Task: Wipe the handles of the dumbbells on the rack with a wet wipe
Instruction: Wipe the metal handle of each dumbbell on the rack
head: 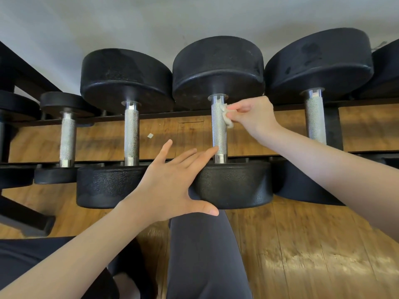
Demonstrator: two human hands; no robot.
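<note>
Several black dumbbells with knurled silver handles lie side by side on a black rack [151,115]. My right hand [252,114] pinches a crumpled white wet wipe [226,117] and holds it against the upper right side of the middle dumbbell's handle [218,134]. My left hand [172,180] is spread with straight fingers over the near black head [235,184] of that dumbbell, its fingertips reaching the handle's lower end and its thumb under the head's front edge. Neighbouring handles stand to the left [131,132] and to the right [315,121].
A smaller dumbbell [67,137] sits at the far left of the rack. A wooden floor [302,244] shows below and through the rack, with a small white scrap [149,135] on it. My dark-clothed leg [205,255] is under the rack's front. A grey wall stands behind.
</note>
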